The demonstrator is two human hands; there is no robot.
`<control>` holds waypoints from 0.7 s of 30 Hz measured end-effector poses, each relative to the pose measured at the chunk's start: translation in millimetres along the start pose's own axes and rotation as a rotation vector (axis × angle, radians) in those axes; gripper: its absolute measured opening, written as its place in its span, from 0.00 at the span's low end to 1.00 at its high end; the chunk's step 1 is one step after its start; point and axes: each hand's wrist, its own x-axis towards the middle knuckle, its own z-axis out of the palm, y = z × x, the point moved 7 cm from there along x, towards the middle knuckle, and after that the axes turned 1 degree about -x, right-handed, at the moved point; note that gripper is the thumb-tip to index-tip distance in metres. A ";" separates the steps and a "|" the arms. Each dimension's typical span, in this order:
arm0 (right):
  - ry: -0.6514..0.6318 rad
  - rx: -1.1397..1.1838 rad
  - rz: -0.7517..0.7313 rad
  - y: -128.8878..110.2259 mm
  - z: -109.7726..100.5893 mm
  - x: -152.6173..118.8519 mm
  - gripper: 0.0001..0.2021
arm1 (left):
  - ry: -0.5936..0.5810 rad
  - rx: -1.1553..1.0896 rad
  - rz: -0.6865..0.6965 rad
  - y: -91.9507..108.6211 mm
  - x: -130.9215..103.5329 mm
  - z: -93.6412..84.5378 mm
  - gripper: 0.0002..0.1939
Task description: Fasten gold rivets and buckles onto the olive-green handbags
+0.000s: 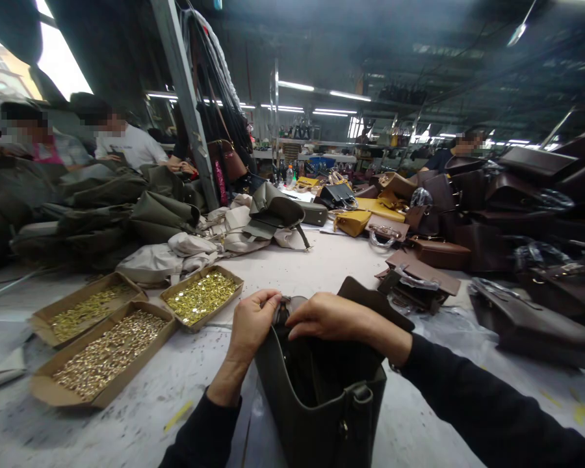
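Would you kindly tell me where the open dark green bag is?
In the head view, the bag is at bottom centre, right of cardboard trays, its far end at the left hand and right hand.

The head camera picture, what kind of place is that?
Probably a handbag workshop: piled dark-brown leathery handbags, a shallow brown cardboard tray of small gold-coloured pieces, and an open dark-green leathery bag.

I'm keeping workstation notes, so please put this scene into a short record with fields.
Left hand: the left hand pinches the far upper edge of the dark bag
Right hand: the right hand is beside it; exact grip unclear
Bag: upright, top open
Left of bag: three cardboard trays holding small metal pieces
Right of bag: piled brown bags
Surface: pale, marked table
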 end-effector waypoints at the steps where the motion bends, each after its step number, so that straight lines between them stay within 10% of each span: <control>1: 0.115 0.075 -0.008 -3.0 -22.9 -6.6 0.09 | 0.001 -0.001 0.000 0.7 -0.7 -0.4 0.15; 5: 0.665 0.141 0.035 -35.5 -99.2 -71.4 0.13 | 0.020 -0.004 -0.004 2.6 -2.5 -1.4 0.16; 9: 0.419 -0.067 -0.016 -83.8 -30.6 -107.9 0.17 | 0.033 -0.015 0.014 4.9 -3.1 -2.3 0.17; 14: 0.438 -0.428 -0.006 -82.2 65.1 -120.6 0.17 | 0.009 0.000 0.054 9.8 -6.3 -11.7 0.17; 21: 0.558 -0.551 0.211 -47.2 25.8 -131.6 0.15 | 0.040 0.198 0.109 21.9 -28.8 -51.1 0.15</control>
